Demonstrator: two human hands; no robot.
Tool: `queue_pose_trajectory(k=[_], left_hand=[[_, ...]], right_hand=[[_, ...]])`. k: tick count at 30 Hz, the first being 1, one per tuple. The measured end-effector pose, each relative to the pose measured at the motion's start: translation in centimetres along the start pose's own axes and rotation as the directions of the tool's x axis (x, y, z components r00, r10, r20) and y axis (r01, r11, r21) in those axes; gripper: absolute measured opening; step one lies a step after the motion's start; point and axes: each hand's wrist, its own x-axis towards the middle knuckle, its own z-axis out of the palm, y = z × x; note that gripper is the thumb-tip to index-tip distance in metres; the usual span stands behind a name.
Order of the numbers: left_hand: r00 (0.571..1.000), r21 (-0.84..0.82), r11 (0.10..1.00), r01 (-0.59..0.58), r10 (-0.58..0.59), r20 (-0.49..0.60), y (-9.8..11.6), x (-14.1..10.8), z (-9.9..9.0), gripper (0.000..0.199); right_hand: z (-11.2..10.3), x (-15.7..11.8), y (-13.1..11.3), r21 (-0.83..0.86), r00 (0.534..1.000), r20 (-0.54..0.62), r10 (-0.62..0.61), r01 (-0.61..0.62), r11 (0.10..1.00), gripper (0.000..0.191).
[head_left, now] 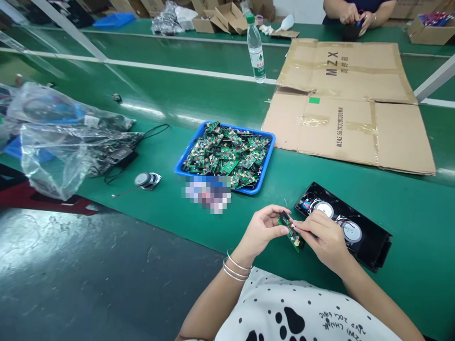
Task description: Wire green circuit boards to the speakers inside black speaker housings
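My left hand [265,229] is closed on a green circuit board [294,237], tilted above the table, its thumb along one edge. The fingertips of my right hand [325,237] pinch a small white plug [293,226] against the face of the board; whether it is seated cannot be made out. Beneath and beyond my right hand lies a black speaker housing [371,244], open side up. Two round speakers are set in it, one of them a grey-white speaker [352,232], with thin wires near them. My right hand partly covers the housing.
A blue tray [272,150] heaped with circuit boards stands ahead. Left of it lie a loose speaker [144,180] with a wire and clear plastic bags [57,156]. Flattened cardboard [320,123] and a water bottle [256,54] lie beyond. Another person's hands [357,19] work across the table.
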Motion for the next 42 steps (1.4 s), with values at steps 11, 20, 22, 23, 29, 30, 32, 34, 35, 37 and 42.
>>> queue_pose_trajectory(k=[11,20,22,23,29,30,32,34,35,37,42], left_hand=[[0.993,0.005,0.994,0.111,-0.111,-0.032,0.4,0.1,0.5,0.045],[0.996,0.105,0.991,0.084,-0.084,-0.004,0.9,0.1,0.6,0.044],[0.996,0.114,0.989,0.091,-0.092,0.004,0.9,0.0,0.6,0.044],[0.995,0.120,0.988,0.093,-0.095,0.007,0.9,0.0,0.6,0.044],[0.995,0.184,0.977,0.103,-0.104,-0.005,1.3,0.0,0.7,0.040],[0.995,0.210,0.973,0.095,-0.094,-0.012,1.3,0.0,0.8,0.039],[0.997,0.256,0.963,0.081,-0.077,-0.025,1.4,0.0,0.8,0.038],[0.996,0.267,0.959,0.092,-0.088,-0.029,1.4,0.1,0.7,0.039],[0.994,0.259,0.960,0.107,-0.103,-0.027,1.3,0.1,0.7,0.040],[0.991,0.242,0.961,0.131,-0.130,-0.020,1.3,0.1,0.7,0.042],[0.993,0.291,0.950,0.114,-0.119,-0.002,1.3,0.1,0.6,0.043]], right_hand=[[-0.1,-0.3,0.1,-0.040,0.999,0.029,-0.037,0.038,0.998,0.010],[-0.1,-0.3,-0.1,-0.039,1.000,0.008,-0.006,0.006,0.999,0.014],[-0.1,-0.3,-0.1,-0.033,1.000,0.003,0.006,-0.006,0.999,0.014],[-0.1,-0.3,-0.1,-0.032,1.000,0.002,0.010,-0.010,0.999,0.014],[-0.1,-0.5,0.0,-0.084,0.999,0.049,-0.019,0.023,0.996,0.012],[-0.1,-0.5,0.0,-0.100,0.998,0.059,-0.024,0.029,0.995,0.011],[-0.1,-0.4,0.0,-0.132,0.997,0.072,-0.039,0.048,0.990,0.011],[0.0,-0.3,0.0,-0.155,0.995,0.068,-0.073,0.083,0.984,0.011],[0.1,-0.3,0.0,-0.162,0.994,0.061,-0.095,0.104,0.981,0.011],[0.3,-0.2,0.1,-0.166,0.989,0.050,-0.138,0.145,0.975,0.011],[0.4,-0.2,0.3,-0.129,0.985,0.061,-0.164,0.171,0.977,0.013]])
